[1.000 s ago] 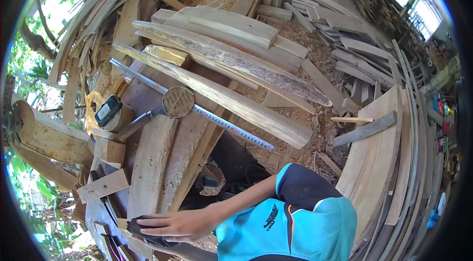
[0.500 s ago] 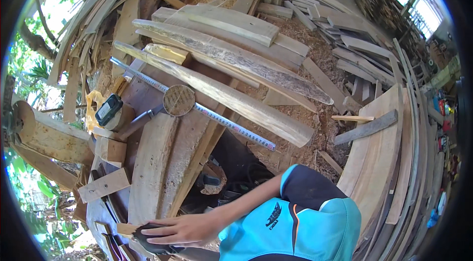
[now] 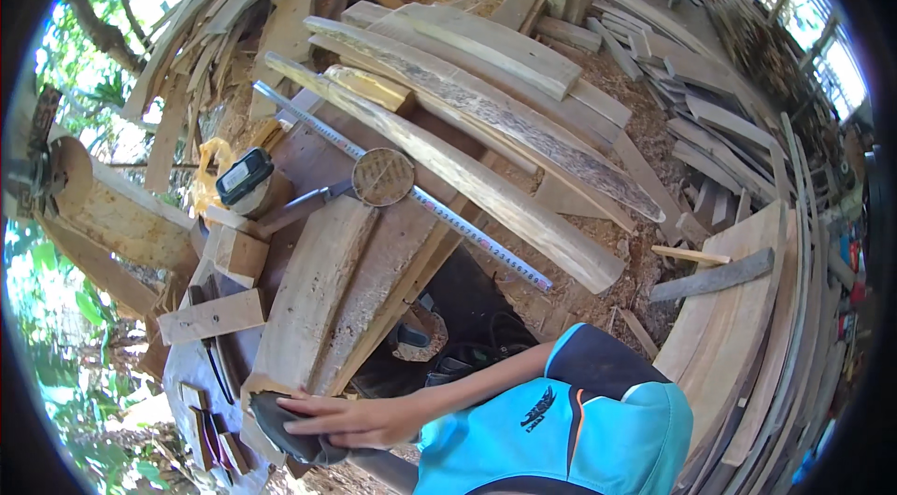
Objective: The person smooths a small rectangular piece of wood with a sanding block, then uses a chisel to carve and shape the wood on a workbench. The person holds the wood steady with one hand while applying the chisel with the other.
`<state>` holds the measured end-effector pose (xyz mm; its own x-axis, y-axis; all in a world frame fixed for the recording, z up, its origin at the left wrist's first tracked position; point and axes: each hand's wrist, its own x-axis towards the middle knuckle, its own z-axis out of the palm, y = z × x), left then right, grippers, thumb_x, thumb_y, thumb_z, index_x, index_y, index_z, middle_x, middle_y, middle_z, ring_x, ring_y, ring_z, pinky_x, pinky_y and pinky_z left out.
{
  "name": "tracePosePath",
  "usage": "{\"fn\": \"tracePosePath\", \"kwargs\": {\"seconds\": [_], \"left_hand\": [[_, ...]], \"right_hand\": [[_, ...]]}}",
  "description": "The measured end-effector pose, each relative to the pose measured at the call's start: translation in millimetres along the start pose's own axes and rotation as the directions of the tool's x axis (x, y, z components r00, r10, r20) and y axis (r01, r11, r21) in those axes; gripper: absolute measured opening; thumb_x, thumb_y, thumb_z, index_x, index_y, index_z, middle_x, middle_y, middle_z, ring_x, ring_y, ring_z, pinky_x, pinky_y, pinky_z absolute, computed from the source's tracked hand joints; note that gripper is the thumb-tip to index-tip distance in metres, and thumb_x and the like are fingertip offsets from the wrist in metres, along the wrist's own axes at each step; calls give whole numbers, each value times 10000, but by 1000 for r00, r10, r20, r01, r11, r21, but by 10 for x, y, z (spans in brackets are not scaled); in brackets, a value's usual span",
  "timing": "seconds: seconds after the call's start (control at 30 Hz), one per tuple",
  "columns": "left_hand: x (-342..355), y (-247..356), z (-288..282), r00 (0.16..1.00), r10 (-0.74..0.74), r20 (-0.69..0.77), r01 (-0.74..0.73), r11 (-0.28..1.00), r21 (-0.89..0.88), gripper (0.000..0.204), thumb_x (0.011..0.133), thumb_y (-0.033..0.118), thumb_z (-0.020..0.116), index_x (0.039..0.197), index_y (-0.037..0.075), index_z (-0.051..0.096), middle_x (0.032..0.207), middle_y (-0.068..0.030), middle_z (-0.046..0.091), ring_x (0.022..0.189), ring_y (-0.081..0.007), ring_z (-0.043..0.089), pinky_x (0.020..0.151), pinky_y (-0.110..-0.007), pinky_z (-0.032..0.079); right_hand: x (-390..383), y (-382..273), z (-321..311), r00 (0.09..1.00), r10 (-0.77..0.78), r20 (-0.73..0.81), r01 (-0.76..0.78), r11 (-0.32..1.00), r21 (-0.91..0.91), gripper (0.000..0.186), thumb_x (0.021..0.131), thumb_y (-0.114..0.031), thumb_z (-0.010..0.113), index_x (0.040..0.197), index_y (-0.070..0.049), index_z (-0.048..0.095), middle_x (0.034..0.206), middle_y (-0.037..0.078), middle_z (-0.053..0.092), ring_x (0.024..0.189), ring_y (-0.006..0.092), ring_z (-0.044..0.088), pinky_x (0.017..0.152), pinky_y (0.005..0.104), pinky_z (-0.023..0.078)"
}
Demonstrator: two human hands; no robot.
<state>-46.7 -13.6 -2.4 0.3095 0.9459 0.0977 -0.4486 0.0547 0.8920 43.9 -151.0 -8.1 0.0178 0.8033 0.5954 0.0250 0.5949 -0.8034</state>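
The right hand (image 3: 360,422) lay over a dark sheet (image 3: 278,424) partly hiding a plank (image 3: 306,304), its grip impossible to tell; the left hand was out of sight.

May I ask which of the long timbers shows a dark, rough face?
The tapered timber just beyond the pale pole; the others look smoother and paler.

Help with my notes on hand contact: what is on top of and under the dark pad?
On the dark pad lie the fingers of the right hand; a pale board shows beyond its upper edge. The pad's underside, and anything beneath it, is covered from view.
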Motion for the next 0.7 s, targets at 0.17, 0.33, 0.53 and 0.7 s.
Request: {"fn": "tracePosePath", "kwargs": {"seconds": [0.17,0.33,0.53,0.7], "left_hand": [[-166,41,-64,999,5,-35,-6,999,-32,446,874,314,480,1253,83,438,1323,-200,379,1206,-357,409,1012,-475,347],[-324,33,9,1000,-21,-9,20,995,-99,449,874,315,479,1255,84,436,1326,-201,376,1208,-360,407,1014,-476,346],[-499,-13,12,999,-33,-30,28,986,-164,452,873,317,479,1258,84,434,1329,-203,372,1210,-363,404,1016,-479,343],[-579,-63,113,999,-42,-23,36,976,-214,455,872,318,479,1260,85,433,1331,-204,369,1213,-365,402,1018,-480,342]], "right_hand": [[229,-40,18,998,28,56,-1,899,-438,509,930,-202,390,1413,-129,244,1484,178,58,1373,344,46,1108,458,62],[642,182,-346,995,90,39,-69,927,-369,498,949,-219,341,1409,-67,222,1478,180,104,1370,333,86,1105,454,99],[187,-27,13,986,65,153,-7,936,-351,532,931,-225,409,1407,-65,236,1475,170,134,1371,339,78,1105,446,110],[414,-36,-64,988,-38,149,112,846,-522,577,838,-225,550,1369,-153,337,1414,161,281,1285,370,301,1066,459,226]]}}
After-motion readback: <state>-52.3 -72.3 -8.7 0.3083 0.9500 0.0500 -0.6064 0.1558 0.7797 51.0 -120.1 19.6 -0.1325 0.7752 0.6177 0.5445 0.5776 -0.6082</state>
